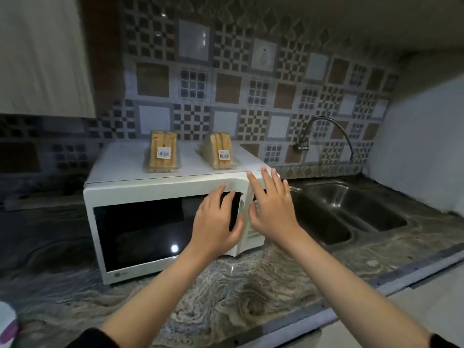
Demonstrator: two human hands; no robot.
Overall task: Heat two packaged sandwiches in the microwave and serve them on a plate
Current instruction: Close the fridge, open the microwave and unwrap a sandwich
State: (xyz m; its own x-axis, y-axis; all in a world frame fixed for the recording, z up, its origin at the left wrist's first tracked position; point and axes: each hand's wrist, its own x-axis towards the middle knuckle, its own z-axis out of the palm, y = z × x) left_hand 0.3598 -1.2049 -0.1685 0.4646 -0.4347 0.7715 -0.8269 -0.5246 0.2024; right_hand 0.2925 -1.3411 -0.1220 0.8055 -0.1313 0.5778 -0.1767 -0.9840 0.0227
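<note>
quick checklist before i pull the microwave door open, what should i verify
1. Microwave door shut, ready to open: ok.
2. Left hand at the door's right edge: ok; firm grip: cannot tell.
3. Right hand holds nothing, fingers spread over the control panel: ok.
4. Both packaged sandwiches, left sandwich and right sandwich, on top of the microwave and away from the front edge: ok.
5. Countertop in front bare for the door swing: ok.
6. Plate for serving: cannot tell, none in view.
</note>
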